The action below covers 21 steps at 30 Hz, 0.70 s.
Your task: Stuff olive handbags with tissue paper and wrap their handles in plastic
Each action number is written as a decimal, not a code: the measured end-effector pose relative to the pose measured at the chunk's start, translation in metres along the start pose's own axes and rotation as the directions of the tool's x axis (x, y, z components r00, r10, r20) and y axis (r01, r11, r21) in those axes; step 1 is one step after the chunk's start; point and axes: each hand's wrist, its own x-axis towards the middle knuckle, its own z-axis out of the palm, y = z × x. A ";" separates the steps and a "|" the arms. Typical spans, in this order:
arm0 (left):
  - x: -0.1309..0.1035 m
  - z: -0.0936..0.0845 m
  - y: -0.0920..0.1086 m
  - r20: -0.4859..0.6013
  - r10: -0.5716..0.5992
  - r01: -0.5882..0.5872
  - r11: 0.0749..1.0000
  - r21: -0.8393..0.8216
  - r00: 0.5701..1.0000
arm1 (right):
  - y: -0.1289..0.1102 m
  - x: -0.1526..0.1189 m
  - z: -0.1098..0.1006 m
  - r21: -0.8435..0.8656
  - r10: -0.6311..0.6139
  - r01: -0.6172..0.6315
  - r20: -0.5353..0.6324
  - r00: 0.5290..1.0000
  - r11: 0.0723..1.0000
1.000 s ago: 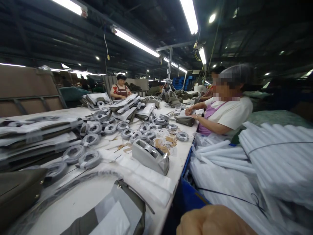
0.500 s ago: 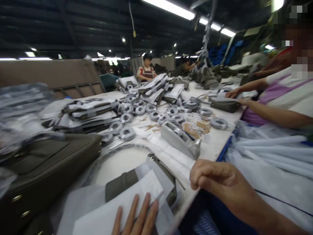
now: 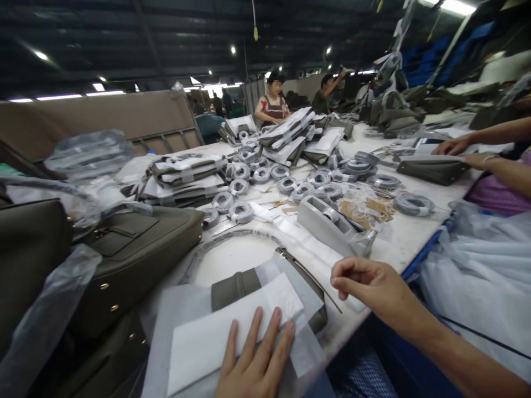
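My left hand (image 3: 261, 354) lies flat with fingers spread on a folded white sheet (image 3: 199, 348). Under that sheet are translucent wrapping paper (image 3: 161, 326) and a small olive-green bag (image 3: 234, 288). The bag's wrapped handle (image 3: 232, 235) arches out behind it on the table. My right hand (image 3: 369, 284) hovers over the table edge, right of the bag, thumb and fingers pinched together. Whatever may be between those fingertips is too small to make out. Just beyond them stands a grey tape dispenser (image 3: 332, 226).
Larger olive handbags (image 3: 141, 249) crowd the left side. Coiled wrapped straps (image 3: 240, 212), stacked wrapped bags (image 3: 186, 171) and tags (image 3: 365, 213) cover the table further back. At the right, a co-worker's hands (image 3: 456, 146) handle another olive bag (image 3: 433, 168); plastic bags (image 3: 477, 276) hang below.
The view has turned left, so everything sits further right. My right hand has shifted slightly left relative to the dispenser, its pinch a little looser. My left hand stays flat on the white sheet.
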 end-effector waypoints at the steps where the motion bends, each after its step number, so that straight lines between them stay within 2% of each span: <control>1: 0.001 -0.001 0.000 -0.006 -0.002 0.002 1.000 0.001 1.000 | -0.004 0.007 0.006 -0.078 -0.096 0.101 0.067 0.993 0.992; 2: 0.002 -0.002 0.001 -0.007 0.003 -0.003 1.000 0.008 1.000 | -0.007 0.015 0.014 -0.145 -0.211 0.230 0.133 0.968 0.962; 4: 0.004 -0.003 0.001 0.000 0.011 -0.011 1.000 0.023 1.000 | -0.013 0.034 0.034 -0.234 -0.428 0.488 0.266 0.864 0.841; 6: 0.004 -0.005 0.003 0.015 -0.002 0.002 1.000 0.028 1.000 | -0.018 0.054 0.056 -0.290 -0.509 0.640 0.415 0.754 0.711; 8: 0.003 -0.005 0.005 0.025 -0.026 0.025 0.999 0.024 0.999 | -0.019 0.072 0.076 -0.358 -0.446 0.694 0.567 0.693 0.624; 11: 0.001 -0.005 0.007 0.016 -0.045 0.044 0.999 0.022 0.999 | -0.014 0.088 0.097 -0.448 -0.246 0.721 0.732 0.635 0.528; 13: 0.000 -0.004 0.008 0.004 -0.041 0.041 0.999 0.027 0.999 | -0.009 0.091 0.103 -0.514 -0.159 0.734 0.761 0.629 0.443; 16: 0.000 -0.003 0.010 0.006 -0.052 0.052 0.998 0.033 0.999 | -0.003 0.090 0.104 -0.605 -0.112 0.731 0.741 0.662 0.315; 18: 0.000 -0.004 0.010 0.008 -0.071 0.071 0.997 0.036 0.997 | -0.003 0.091 0.103 -0.636 -0.096 0.720 0.727 0.680 0.278; 21: 0.002 -0.005 0.010 0.002 -0.077 0.077 0.996 0.038 0.997 | -0.007 0.097 0.103 -0.644 -0.089 0.722 0.727 0.681 0.253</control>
